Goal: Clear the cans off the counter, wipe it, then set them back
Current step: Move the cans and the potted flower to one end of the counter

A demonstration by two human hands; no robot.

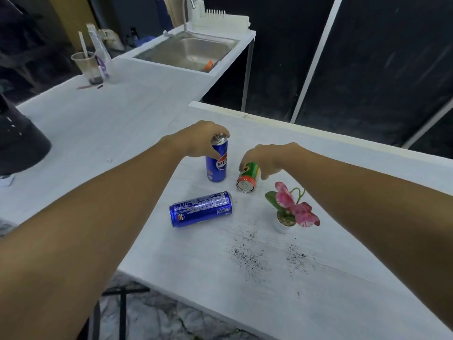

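Observation:
An upright blue Pepsi can (217, 165) stands on the white counter (245, 278), and my left hand (201, 139) grips its top from above. A green and orange can (248, 177) lies on its side just to the right, its end facing me, with my right hand (267, 158) closed around its far end. A second blue Pepsi can (201, 209) lies on its side nearer to me, untouched. Dark crumbs (247, 256) are scattered over the counter in front of the cans.
A small white pot with a pink orchid (291, 209) stands right of the cans, under my right forearm. Farther back left are a plastic cup with a straw (87, 67) and a steel sink (193, 51). A dark object (19, 141) sits at the left edge.

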